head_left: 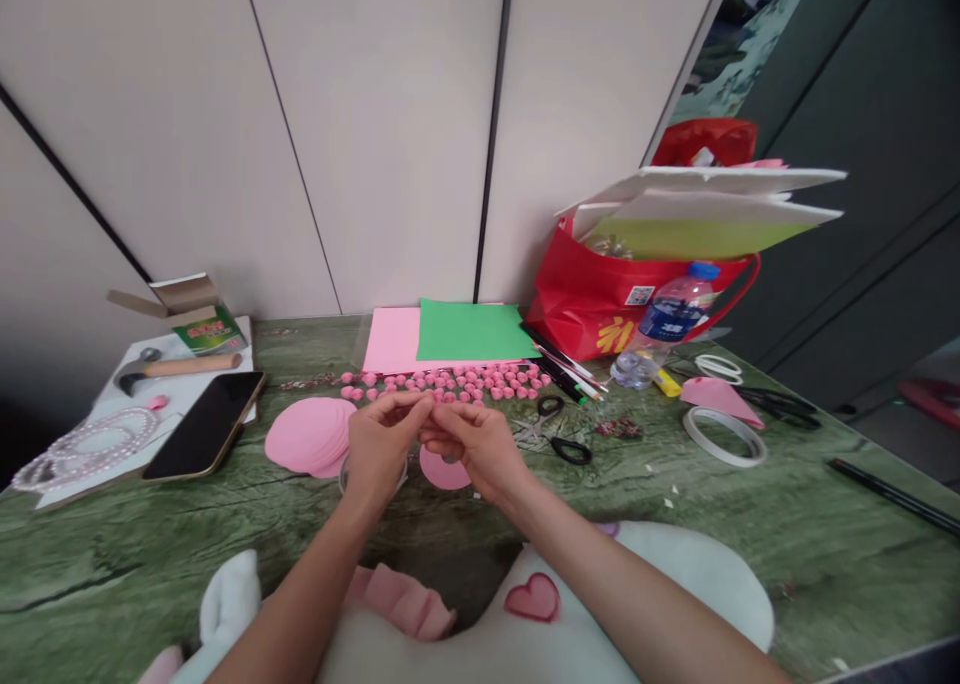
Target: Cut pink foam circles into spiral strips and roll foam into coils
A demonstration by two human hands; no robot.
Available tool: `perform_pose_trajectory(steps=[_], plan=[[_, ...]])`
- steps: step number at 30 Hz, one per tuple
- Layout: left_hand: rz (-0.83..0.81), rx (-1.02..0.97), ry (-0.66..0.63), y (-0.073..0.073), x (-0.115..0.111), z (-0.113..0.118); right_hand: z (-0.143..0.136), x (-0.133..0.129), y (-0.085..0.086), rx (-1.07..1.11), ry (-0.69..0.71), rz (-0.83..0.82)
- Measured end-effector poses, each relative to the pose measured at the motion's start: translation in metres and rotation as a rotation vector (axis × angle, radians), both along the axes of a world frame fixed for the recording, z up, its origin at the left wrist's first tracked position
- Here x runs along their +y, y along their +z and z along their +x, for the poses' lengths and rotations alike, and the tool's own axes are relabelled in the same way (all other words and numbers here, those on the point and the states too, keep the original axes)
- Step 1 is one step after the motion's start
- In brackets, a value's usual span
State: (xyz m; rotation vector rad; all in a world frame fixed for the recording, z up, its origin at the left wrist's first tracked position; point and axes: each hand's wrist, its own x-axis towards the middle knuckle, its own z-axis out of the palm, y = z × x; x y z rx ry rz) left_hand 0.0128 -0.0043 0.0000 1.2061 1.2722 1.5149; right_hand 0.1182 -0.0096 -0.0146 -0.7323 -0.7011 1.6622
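Observation:
My left hand and my right hand meet above the middle of the green table, fingertips pinched together. Whatever sits between the fingertips is too small and hidden to name. Beneath my right hand lies a pink paper disc. A stack of pink paper discs rests just left of my left hand. Behind both hands, several small pink rolled pieces stand in rows. A round ring, partly covered by my left hand, shows under it. Black-handled scissors lie open to the right of my right hand.
At left are a phone, a hammer, bead strings and an opened box. Green paper lies at the back. A red bag, water bottle, and tape roll are at right; a plush is in front.

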Motion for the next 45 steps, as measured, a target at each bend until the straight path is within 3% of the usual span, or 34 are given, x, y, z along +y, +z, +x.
perform_pose_trajectory(steps=[14, 23, 32, 40, 45], plan=[[0.041, 0.064, -0.012, -0.0033, 0.0018, -0.0017, -0.0005, -0.0001, 0.0007, -0.032, -0.038, 0.016], [0.131, 0.34, -0.022, 0.0007, -0.0027, -0.0019, -0.0009, 0.0006, 0.0005, -0.182, -0.117, 0.021], [0.526, 0.779, 0.043, -0.0081, -0.0022, -0.0033, 0.0029, -0.0024, 0.0019, -0.419, -0.235, 0.195], [0.527, 0.736, 0.039, -0.0064, -0.0047, -0.0004, 0.001, -0.0015, -0.0004, -0.371, -0.215, 0.182], [0.501, 0.715, 0.01, -0.0066, -0.0044, -0.0005, 0.0005, 0.0012, -0.0037, -0.283, -0.172, 0.083]])
